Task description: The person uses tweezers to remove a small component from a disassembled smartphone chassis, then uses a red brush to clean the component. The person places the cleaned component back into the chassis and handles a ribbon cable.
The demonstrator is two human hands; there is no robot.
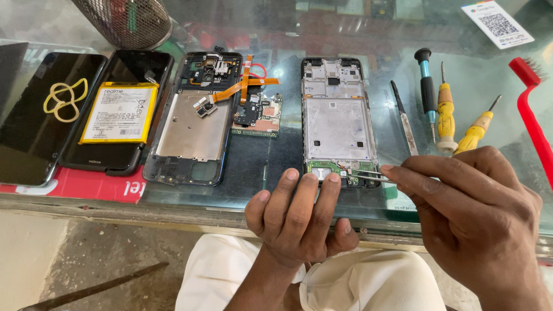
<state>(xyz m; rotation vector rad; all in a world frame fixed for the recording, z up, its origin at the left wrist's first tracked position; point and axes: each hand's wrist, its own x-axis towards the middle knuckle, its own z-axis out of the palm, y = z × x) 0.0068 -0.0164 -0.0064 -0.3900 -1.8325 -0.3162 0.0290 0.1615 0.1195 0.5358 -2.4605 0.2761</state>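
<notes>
Two bare hands are showing, left hand [296, 222] and right hand [475, 216], both wearing no gloves, rings or watch. Forearms are appearing unsleeved. Below them, white cloth garment [357, 282] is covering the lap, creasing in soft folds.

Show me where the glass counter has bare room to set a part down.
Bare glass lies between the yellow screwdrivers and the red brush, and a narrow strip between the loose board and the open phone frame. The counter's left end is crowded with phones; the hands cover the near edge.
</notes>
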